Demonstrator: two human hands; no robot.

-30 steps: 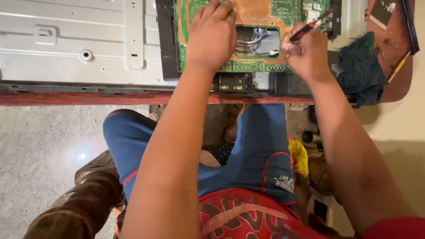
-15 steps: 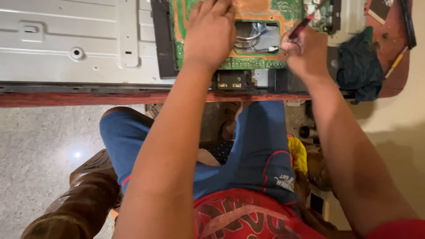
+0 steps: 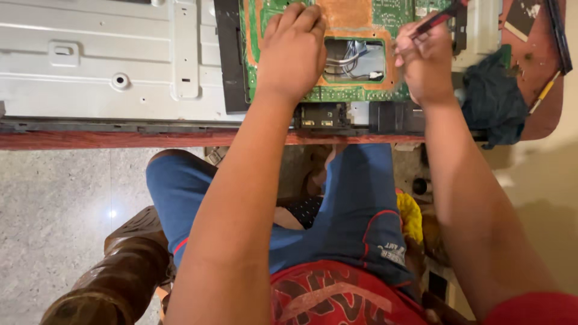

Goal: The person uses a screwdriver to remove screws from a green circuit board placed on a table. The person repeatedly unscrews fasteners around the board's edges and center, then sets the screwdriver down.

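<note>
— Circuit board [image 3: 337, 93], green with an orange-brown patch, where is it found?

— It is laid flat on the grey metal back panel [image 3: 90, 66], at that panel's right end, just above the red-brown worktop [image 3: 90, 139] edge. A rectangular cut-out [image 3: 354, 60] is seen in the board's middle, with grey wires and a small white plug showing through it.

— How is the left hand [image 3: 293, 51] held?

— It is pressed palm-down on the board, just left of the cut-out, fingers together and pointed away from the person. Nothing is gripped in it; the board is simply held under the flat palm.

— And the right hand [image 3: 426, 63]?

— It is closed around a thin tool with a red and black handle [image 3: 439, 18], at the board's right edge, right of the cut-out. The tool is slanted up and to the right from the fingers. Its tip cannot be made out.

— What else is seen around the board?

— A black strip [image 3: 227, 60] is set against the board's left side. Below the board, at the worktop edge, a black connector block [image 3: 319, 115] is fitted. To the right of the board a dark teal cloth [image 3: 490, 99] is bunched on the worktop, and beyond it a yellow pencil-like stick [image 3: 545, 93] is lying. Blue trousers [image 3: 355, 204] and a brown stool [image 3: 120, 271] are visible beneath the worktop.
</note>
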